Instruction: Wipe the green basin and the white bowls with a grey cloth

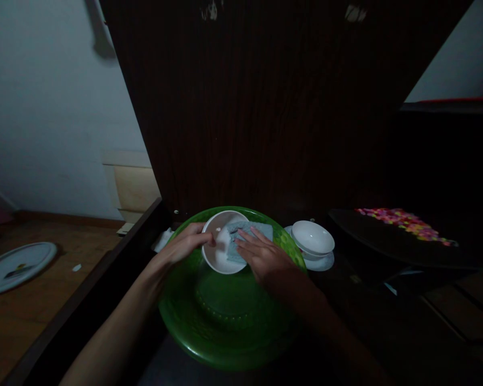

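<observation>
My left hand (185, 244) grips the rim of a white bowl (217, 252), tilted on its side over a large green basin (225, 316). My right hand (263, 257) presses a pale blue-grey cloth (247, 236) into the bowl's inside, fingers lying over the cloth. Both hands are above the far half of the basin. The basin sits on a dark table.
Two white bowls on a plate (313, 241) stand right of the basin. A dark tray with colourful small pieces (402, 222) lies far right. A dark wooden panel rises behind. On the wooden floor at left lies a round white lid or plate (16, 265).
</observation>
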`<state>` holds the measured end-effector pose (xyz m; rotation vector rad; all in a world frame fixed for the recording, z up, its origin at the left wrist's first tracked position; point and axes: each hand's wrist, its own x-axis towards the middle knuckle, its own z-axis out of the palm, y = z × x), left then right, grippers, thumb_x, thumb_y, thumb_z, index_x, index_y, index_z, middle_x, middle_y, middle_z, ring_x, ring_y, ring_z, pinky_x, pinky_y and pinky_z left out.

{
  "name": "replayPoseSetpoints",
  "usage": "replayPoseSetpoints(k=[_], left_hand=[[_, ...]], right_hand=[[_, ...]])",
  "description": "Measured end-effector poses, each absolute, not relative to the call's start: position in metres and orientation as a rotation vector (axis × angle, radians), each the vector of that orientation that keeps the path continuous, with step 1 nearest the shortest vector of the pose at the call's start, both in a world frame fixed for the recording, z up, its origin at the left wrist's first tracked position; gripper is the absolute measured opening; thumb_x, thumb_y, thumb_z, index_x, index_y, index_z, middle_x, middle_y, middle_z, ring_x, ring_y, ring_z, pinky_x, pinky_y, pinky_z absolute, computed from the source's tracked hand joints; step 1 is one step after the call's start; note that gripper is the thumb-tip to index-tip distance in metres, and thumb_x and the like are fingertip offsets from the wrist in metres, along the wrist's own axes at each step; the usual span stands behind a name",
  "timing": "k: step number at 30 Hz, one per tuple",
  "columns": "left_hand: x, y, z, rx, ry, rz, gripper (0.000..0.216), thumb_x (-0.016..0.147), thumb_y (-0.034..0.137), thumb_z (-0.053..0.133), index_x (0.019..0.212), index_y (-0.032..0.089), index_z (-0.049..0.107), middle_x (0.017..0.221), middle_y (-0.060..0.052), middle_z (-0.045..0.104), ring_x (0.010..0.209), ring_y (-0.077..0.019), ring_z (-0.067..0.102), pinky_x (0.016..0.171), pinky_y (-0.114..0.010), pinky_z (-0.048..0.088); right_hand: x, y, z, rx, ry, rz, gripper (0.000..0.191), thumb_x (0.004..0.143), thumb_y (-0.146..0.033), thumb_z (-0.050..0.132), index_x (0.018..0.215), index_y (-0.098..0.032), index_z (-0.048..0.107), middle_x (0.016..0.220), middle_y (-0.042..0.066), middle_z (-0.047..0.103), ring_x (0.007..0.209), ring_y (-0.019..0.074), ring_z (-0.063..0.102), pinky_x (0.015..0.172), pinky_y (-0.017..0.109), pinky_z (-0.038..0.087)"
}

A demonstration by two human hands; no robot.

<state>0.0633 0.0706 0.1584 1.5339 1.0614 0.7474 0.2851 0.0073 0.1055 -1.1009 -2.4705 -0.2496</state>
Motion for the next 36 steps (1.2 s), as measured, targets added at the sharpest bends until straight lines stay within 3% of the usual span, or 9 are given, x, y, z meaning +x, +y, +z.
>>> replayPoseSetpoints(k=[3,8,13,19,23,26,30,36], left_hand=[[0.064,0.070,0.162,1.523,1.030,0.702,0.017,0.057,0.028,0.064,0.072,0.019,0.069,0.074,0.001,0.065,0.073,-0.0192,0.056,0.063,-0.027,0.043],[0.068,0.075,0.155,1.443,0.981,0.659,0.030,0.056,0.029,0.069,0.083,0.015,0.070,0.072,-0.001,0.067,0.066,-0.0165,0.057,0.060,-0.025,0.042],[0.073,0.079,0.147,1.426,0.952,0.704,0.039,0.054,0.026,0.073,0.090,0.012,0.069,0.077,-0.001,0.069,0.066,-0.0148,0.058,0.061,-0.025,0.044],[0.069,0.075,0.154,1.349,0.919,0.740,0.042,0.052,0.024,0.075,0.092,0.012,0.068,0.074,0.000,0.067,0.066,-0.0151,0.058,0.059,-0.024,0.045],[0.066,0.073,0.159,1.229,0.865,0.813,0.045,0.051,0.021,0.074,0.095,0.014,0.067,0.076,0.001,0.066,0.069,-0.0155,0.059,0.062,-0.024,0.046],[0.064,0.074,0.161,1.218,0.887,0.843,0.042,0.051,0.021,0.071,0.093,0.015,0.067,0.074,0.002,0.065,0.069,-0.0155,0.057,0.061,-0.024,0.044],[0.059,0.075,0.160,1.356,0.947,0.788,0.027,0.050,0.023,0.064,0.076,0.016,0.067,0.067,0.002,0.062,0.066,-0.0156,0.052,0.059,-0.024,0.039],[0.054,0.074,0.158,1.561,1.055,0.743,0.018,0.054,0.027,0.060,0.068,0.018,0.067,0.074,0.001,0.062,0.078,-0.0197,0.053,0.067,-0.027,0.040]], right_hand=[[0.284,0.010,0.111,-1.126,-2.494,-0.273,0.048,0.085,0.004,0.039,0.122,-0.008,0.067,0.132,0.018,0.066,0.140,0.0280,0.049,0.122,0.060,0.029],[0.267,0.001,0.123,-1.321,-2.573,-0.238,0.039,0.083,0.000,0.047,0.114,-0.001,0.070,0.129,0.024,0.067,0.133,0.0324,0.055,0.121,0.051,0.034],[0.245,-0.017,0.129,-1.362,-2.580,-0.009,0.052,0.080,-0.005,0.052,0.130,0.006,0.059,0.136,0.029,0.060,0.133,0.0356,0.055,0.118,0.051,0.038],[0.229,-0.020,0.127,-1.114,-2.301,0.136,0.054,0.082,0.001,0.039,0.133,0.001,0.057,0.136,0.022,0.063,0.133,0.0239,0.055,0.115,0.039,0.045],[0.233,-0.016,0.124,-1.001,-2.355,0.013,0.054,0.084,0.000,0.042,0.136,0.002,0.054,0.137,0.022,0.062,0.133,0.0249,0.056,0.115,0.039,0.045],[0.241,-0.014,0.123,-0.982,-2.431,-0.085,0.051,0.086,-0.002,0.044,0.135,-0.001,0.057,0.135,0.019,0.065,0.128,0.0239,0.060,0.114,0.039,0.046],[0.255,-0.010,0.119,-1.023,-2.462,-0.178,0.042,0.090,-0.003,0.046,0.128,-0.007,0.065,0.129,0.013,0.070,0.123,0.0224,0.064,0.118,0.043,0.042],[0.272,0.003,0.113,-1.129,-2.479,-0.290,0.040,0.089,-0.001,0.050,0.122,-0.008,0.069,0.131,0.015,0.068,0.136,0.0273,0.052,0.122,0.050,0.033]])
